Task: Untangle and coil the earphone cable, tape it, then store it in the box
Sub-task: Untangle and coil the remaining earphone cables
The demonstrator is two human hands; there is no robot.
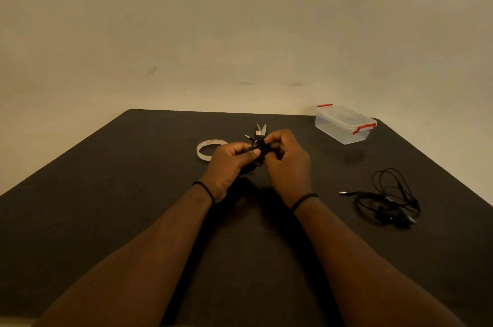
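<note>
Left hand and right hand are both pinching the bundled earphone cable above table centre (coiling apparently finishing); tape roll is waiting at ten o'clock; lidded box is sitting at two o'clock; taping and storing are remaining.

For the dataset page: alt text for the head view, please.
Two hands, left and right, hold a bundled black earphone cable above a dark table. A tape roll lies to the left, scissors just behind the hands, a closed clear box with red latches far right, and a second tangled cable near right.
</note>
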